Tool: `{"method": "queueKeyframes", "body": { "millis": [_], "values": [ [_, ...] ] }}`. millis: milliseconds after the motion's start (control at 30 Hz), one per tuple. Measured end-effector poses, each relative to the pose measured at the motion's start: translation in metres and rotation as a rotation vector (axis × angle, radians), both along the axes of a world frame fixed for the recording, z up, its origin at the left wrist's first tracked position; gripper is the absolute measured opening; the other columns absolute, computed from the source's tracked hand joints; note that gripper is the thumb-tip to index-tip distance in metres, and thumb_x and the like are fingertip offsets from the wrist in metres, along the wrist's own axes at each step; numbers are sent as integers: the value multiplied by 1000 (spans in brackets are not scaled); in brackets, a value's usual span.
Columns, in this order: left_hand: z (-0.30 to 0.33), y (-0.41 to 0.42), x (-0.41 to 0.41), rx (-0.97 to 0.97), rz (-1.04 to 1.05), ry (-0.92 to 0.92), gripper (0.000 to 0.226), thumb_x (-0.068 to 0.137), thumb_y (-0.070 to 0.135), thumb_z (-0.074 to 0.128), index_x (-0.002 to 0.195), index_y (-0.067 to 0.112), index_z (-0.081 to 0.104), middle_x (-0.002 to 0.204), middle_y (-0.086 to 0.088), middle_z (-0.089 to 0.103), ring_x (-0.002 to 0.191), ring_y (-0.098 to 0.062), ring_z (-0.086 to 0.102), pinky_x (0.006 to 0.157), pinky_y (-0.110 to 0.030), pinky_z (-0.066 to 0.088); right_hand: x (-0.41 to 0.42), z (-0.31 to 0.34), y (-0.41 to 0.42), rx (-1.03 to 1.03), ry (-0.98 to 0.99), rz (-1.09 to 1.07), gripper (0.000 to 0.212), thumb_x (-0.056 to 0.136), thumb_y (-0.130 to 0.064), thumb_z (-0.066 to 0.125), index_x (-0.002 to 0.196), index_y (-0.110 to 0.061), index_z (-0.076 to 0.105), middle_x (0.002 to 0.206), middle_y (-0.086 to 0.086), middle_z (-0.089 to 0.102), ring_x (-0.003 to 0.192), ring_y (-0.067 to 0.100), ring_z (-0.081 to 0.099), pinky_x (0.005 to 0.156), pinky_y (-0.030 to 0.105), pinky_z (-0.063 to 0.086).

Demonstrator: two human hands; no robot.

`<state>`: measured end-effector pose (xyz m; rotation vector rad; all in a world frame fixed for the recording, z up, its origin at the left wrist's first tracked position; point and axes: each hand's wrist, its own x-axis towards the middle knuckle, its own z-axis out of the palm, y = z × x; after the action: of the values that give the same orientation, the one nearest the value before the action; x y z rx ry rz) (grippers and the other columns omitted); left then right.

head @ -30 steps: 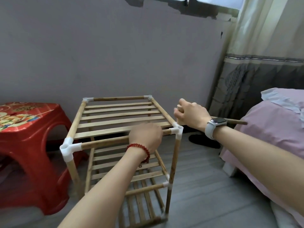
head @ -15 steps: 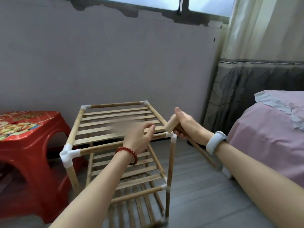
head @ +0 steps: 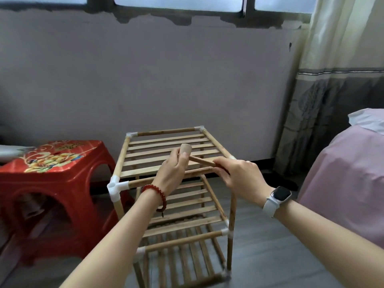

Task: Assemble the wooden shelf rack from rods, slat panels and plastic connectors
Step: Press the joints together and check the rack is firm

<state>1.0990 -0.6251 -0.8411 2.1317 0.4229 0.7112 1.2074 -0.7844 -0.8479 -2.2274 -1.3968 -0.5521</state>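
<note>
Grey wall and dark floor fill the background, with a red plastic stool (head: 62,163) at the left of the frame and the three-tier wooden rack (head: 176,196) at centre. A small wooden mallet (head: 185,151) is held above the top slat panel (head: 166,154): its head is clasped by the left hand (head: 171,171), while its handle, slanting down to the right, is gripped by the right hand (head: 239,175). An open white corner connector (head: 115,187) is seen at lower left of both hands, nearer the left one.

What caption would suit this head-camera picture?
Both hands, left hand and right hand, hold a small wooden mallet above a half-built slatted wooden shelf rack.
</note>
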Motion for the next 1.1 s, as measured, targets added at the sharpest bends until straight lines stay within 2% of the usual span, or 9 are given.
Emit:
{"method": "queueKeyframes", "body": {
  "millis": [67,167,267,400,600,733,900,1000,1100],
  "values": [
    [-2,1,-6,66,19,4,34,101,36,22,111,13,46,89,-3,55,80,-16,51,66,-27,41,-8,4,3,-1,-108,4,22,96,-34,49,106,-23,65,84,0,68,72,26,63,59,32,48],
    [-2,4,-14,156,49,9,24,102,27,21,99,13,41,76,0,48,67,-13,45,56,-25,33,-13,9,12,-48,-25,31,26,98,-35,41,101,-24,64,80,-6,62,71,16,50,65,28,39],
    [-1,11,-25,173,57,55,23,102,27,21,98,16,41,77,4,47,68,-12,47,57,-23,34,-16,9,21,-63,103,97,22,97,-33,43,92,-25,62,76,-9,57,76,15,52,72,35,46],
    [-14,17,-40,365,35,311,18,101,30,26,99,20,41,82,4,52,76,-19,54,61,-27,40,-14,9,24,-327,134,126,21,97,-35,43,103,-26,61,86,-4,65,82,17,60,76,36,47],
    [0,21,-35,244,147,197,39,101,39,18,115,18,48,99,-3,59,88,-18,53,73,-31,38,-29,3,41,-145,201,136,24,99,-28,41,107,-16,60,79,2,60,73,23,56,65,33,43],
    [-13,19,-42,211,210,161,40,101,37,16,119,16,46,104,-8,62,91,-25,57,77,-35,45,-34,12,46,-207,191,141,24,99,-28,41,104,-16,62,87,0,58,83,22,55,67,31,38],
    [-17,15,-46,142,202,232,44,100,43,15,111,17,49,97,-5,60,89,-22,54,79,-35,41,-36,9,45,-309,197,155,24,99,-28,41,110,-17,59,94,6,64,83,23,58,69,34,45],
    [-5,13,-46,263,164,322,44,100,42,17,105,20,55,94,2,58,88,-16,53,78,-31,40,-26,-5,44,-273,289,173,21,98,-28,43,109,-18,58,88,0,62,72,14,56,65,30,47],
    [8,26,-56,412,453,213,37,98,37,37,98,15,66,99,-4,63,87,-18,54,72,-27,38,-10,-16,42,-121,477,192,17,95,-22,50,110,-17,57,90,-2,63,79,10,59,72,26,50]
  ]
}}
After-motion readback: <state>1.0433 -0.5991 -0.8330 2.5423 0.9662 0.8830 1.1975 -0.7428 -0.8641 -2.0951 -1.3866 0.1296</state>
